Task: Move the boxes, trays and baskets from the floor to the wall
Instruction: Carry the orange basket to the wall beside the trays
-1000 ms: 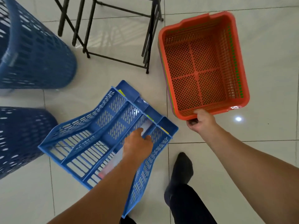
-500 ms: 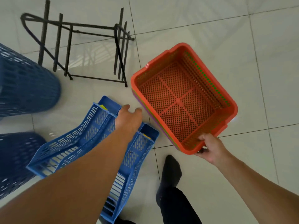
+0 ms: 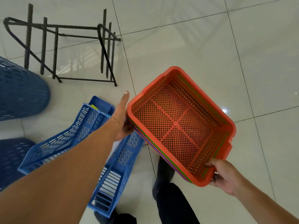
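Glossy pale floor tiles (image 3: 186, 46) with dark grout lines fill the frame, and a black metal wire rack (image 3: 64, 46) stands in the upper left. A second ago the left hand (image 3: 120, 122) rested on the blue slotted plastic paper tray (image 3: 77, 143) while the right hand (image 3: 226, 177) held one short edge of the orange mesh plastic basket (image 3: 181, 125), which lay flat on the floor; now the left hand has let go of the blue tray and come across to the basket's near left rim, and the basket sits tilted between both hands, to the right of centre and seemingly off the floor. That suggests the lift is made and the carry to the wall can begin, while the blue tray is left for a later trip. The left hand's fingers are hidden under the rim, with the thumb stretched along the edge; the right hand's fingers curl closed around the lower right corner. Green and blue rims showing under the orange one suggest several baskets nested together; the top one holds nothing. The blue tray, lower left of centre on the floor, has a yellow slip at its far end and what may be white paper under the forearm. Two dark blue perforated plastic bins (image 3: 21, 91) stand at the left edge, their insides unseen.
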